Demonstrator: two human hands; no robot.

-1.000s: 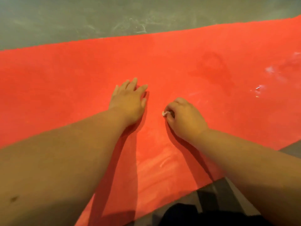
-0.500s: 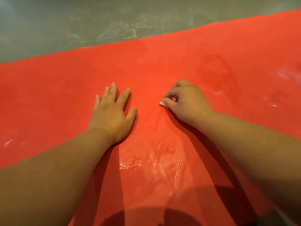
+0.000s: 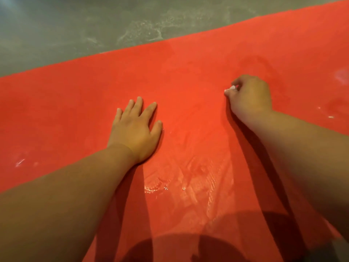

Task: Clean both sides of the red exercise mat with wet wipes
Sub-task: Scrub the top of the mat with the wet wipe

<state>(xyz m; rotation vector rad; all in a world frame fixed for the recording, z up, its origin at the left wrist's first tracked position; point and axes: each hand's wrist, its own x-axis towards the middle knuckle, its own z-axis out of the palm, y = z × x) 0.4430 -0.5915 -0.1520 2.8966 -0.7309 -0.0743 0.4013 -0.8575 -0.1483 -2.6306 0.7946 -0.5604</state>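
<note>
The red exercise mat [image 3: 188, 76] lies flat on the floor and fills most of the view. My left hand [image 3: 135, 129] rests palm down on it, fingers straight and spread. Further right and further away, my right hand [image 3: 249, 95] is curled round a small white wet wipe [image 3: 229, 89]; only a bit of the wipe shows at my fingertips, pressed against the mat. Wet, shiny streaks [image 3: 188, 178] cover the mat between my forearms.
Grey concrete floor [image 3: 94, 25] with pale smears runs along the mat's far edge. Small white specks lie on the mat at the far left [image 3: 19, 162] and far right [image 3: 330, 116]. My shadow darkens the mat's near part.
My right hand has slid with the wipe away from me and to the right. The left hand has stayed flat on the mat. The view has shifted forward, and the mat's near edge is out of sight.
</note>
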